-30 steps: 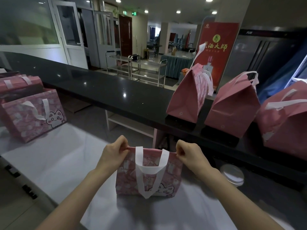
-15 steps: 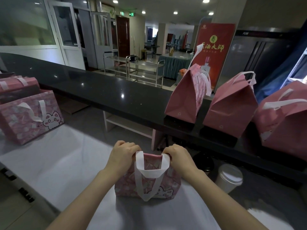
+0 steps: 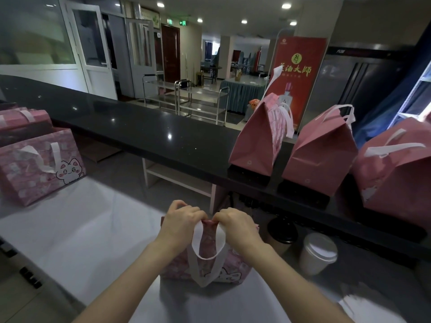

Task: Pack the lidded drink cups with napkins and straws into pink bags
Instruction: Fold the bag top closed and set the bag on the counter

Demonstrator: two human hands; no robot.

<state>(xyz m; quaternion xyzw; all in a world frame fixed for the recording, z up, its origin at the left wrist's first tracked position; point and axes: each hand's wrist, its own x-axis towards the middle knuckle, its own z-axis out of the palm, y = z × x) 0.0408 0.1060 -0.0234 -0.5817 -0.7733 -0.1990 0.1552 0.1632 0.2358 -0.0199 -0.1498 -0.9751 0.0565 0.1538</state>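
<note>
Now pink bag [image 3: 210, 264], top pinched shut.

Long black counter [image 3: 144, 134] across the middle; red banner [image 3: 296, 73] upright behind its far edge, toward the right end. Steel trolleys [image 3: 186, 99] on the floor beyond. Green exit sign [image 3: 183, 23] overhead.

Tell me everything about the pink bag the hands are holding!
The pink bag stands upright on the white table, right in front of the person. It looks like soft fabric, pink with pale patches and a white cartoon cat near the bottom. A white loop handle hangs down its front. The left hand and the right hand pinch its top edge together at the middle, so the mouth is squeezed shut. What is inside cannot be seen.
</note>
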